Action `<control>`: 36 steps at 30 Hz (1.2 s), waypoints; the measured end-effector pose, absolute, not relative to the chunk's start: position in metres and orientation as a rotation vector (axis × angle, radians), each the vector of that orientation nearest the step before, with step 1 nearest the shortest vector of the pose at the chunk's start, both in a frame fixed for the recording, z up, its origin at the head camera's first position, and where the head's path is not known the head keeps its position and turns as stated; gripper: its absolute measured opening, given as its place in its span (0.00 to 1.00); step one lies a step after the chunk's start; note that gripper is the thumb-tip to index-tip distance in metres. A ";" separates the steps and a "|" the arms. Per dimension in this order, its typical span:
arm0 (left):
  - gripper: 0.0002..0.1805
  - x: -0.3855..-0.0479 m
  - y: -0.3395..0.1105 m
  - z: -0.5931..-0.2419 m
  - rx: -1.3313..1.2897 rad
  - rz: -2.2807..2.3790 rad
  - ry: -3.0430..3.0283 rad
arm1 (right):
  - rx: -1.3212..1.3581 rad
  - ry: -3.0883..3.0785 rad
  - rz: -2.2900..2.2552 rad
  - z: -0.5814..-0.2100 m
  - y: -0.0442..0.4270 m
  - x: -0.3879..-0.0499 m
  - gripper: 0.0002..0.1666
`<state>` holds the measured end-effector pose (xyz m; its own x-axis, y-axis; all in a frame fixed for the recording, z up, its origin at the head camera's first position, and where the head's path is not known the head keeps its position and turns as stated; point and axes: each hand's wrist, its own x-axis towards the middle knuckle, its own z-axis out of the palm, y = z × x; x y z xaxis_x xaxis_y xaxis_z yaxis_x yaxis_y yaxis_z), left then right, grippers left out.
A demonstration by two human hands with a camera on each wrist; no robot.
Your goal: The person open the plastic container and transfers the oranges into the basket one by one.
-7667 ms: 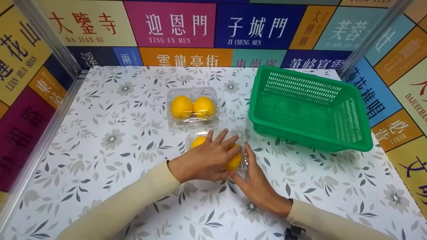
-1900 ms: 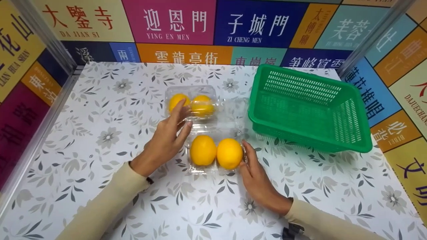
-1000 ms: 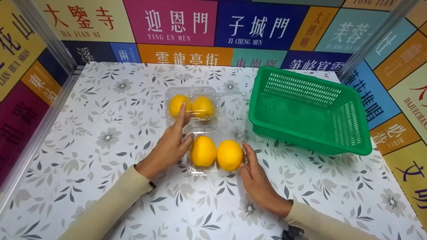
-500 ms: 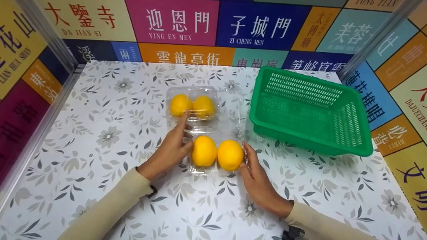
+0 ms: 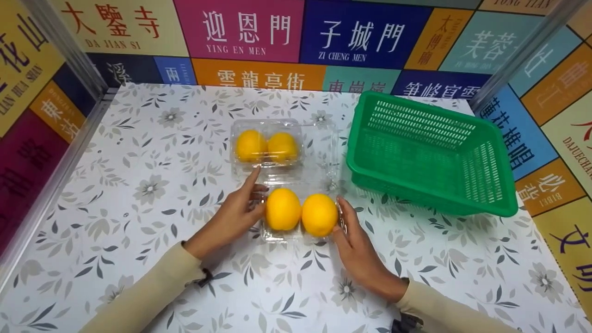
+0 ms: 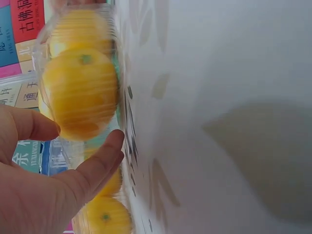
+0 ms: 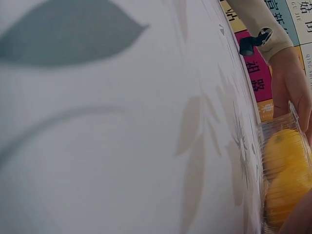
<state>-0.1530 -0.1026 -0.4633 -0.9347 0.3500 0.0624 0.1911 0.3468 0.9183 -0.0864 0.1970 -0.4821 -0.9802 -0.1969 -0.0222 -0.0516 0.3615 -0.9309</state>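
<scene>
In the head view, a clear plastic box (image 5: 276, 239) lies with its lid (image 5: 319, 143) folded back, two yellow-orange fruits (image 5: 283, 209) (image 5: 319, 215) inside. My left hand (image 5: 226, 219) is at its left side, fingers spread; in the left wrist view the left hand (image 6: 53, 190) has its thumb tip against the clear wall beside a fruit (image 6: 80, 92). My right hand (image 5: 363, 254) holds the box's right side, thumb near the front corner. In the right wrist view, only a sliver of the right hand (image 7: 300, 217) shows beside the box (image 7: 273, 122).
Behind, a second clear box (image 5: 238, 125) with two similar fruits stands closed, the opened lid reaching over or against its right part. A green slotted basket (image 5: 430, 203) stands to the right. Printed panels (image 5: 240, 30) border the leaf-patterned table (image 5: 152, 277).
The front box, closed under my left hand in the oldest frame, now has its lid back. The left hand has drawn down from the lid to the box's left side. The right hand stays put.
</scene>
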 end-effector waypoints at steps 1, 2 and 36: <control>0.49 -0.151 -0.103 -0.463 0.488 1.643 2.451 | -0.227 2.482 -1.689 -0.482 0.197 -0.087 0.41; 0.49 -0.149 -0.103 -0.462 0.467 1.646 2.438 | -0.228 2.484 -1.688 -0.482 0.197 -0.087 0.41; 0.51 -0.118 -0.101 -0.462 0.364 1.607 2.335 | -0.271 2.597 -1.714 -0.476 0.202 -0.091 0.40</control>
<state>-0.1178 -0.1012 -0.4615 -0.9281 0.3616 -0.0885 0.0464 0.3482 0.9363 -0.0905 0.2018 -0.4763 -0.9848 -0.1542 0.0799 -0.1340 0.3825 -0.9142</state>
